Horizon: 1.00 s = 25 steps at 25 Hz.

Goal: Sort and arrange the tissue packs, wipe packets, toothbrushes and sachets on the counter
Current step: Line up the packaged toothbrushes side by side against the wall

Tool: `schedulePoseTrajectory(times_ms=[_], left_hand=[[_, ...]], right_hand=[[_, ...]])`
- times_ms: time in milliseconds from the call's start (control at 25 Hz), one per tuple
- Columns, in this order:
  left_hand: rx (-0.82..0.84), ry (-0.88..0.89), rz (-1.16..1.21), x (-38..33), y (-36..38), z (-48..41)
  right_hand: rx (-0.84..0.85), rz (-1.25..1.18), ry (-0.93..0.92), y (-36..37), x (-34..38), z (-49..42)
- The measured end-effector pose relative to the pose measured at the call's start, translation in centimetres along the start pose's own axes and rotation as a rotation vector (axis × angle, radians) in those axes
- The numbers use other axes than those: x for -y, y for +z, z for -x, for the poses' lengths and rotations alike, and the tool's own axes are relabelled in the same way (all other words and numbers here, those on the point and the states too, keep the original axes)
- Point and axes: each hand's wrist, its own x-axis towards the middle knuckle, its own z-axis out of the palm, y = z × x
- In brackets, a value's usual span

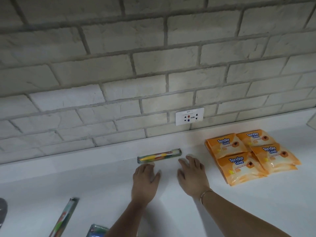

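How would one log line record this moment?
left hand open | right hand open | packaged toothbrush along wall | four orange packs grouped right

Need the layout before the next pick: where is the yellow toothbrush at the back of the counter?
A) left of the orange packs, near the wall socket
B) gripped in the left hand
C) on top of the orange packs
A: the yellow toothbrush lies flat along the wall near the wall socket, with the orange packs to its right.

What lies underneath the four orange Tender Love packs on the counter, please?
Edges of further orange packs peek out beneath the top four packs, so they sit on stacks. How many lie below is hidden, as is the counter under them.
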Motion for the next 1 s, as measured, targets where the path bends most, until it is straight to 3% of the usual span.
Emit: schedulePoseTrajectory(times_ms=[280, 440, 600, 800, 920, 1000], left_hand=[[0.098, -0.08, 0.215, -0.5, -2.2, 4.1], [0.217, -0.033, 0.096, 0.6, -4.9, 8.5], [0.048, -0.009, -0.103, 3.1, -8.4, 13.9], [-0.101, -0.192, -0.299, 6.2, -11.8, 18.4], [-0.082, -0.209, -0.276, 6.2, -11.1, 19.2], [-0.081, -0.158, -0.27, 5.8, -10.0, 19.1]], right_hand=[[-0.088, -0.035, -0.034, 0.3, 2.1, 6.2], [-0.035, -0.107, -0.119, 0.4, 4.6, 11.0], [-0.022, -0.246, -0.373, 0.2, 6.8, 15.6], [0.059, -0.253, -0.74, -0.7, 7.6, 17.1], [0.041, -0.225, -0.777, -0.9, 7.7, 17.2], [-0.064, -0.237, -0.715, -0.7, 7.6, 17.2]])
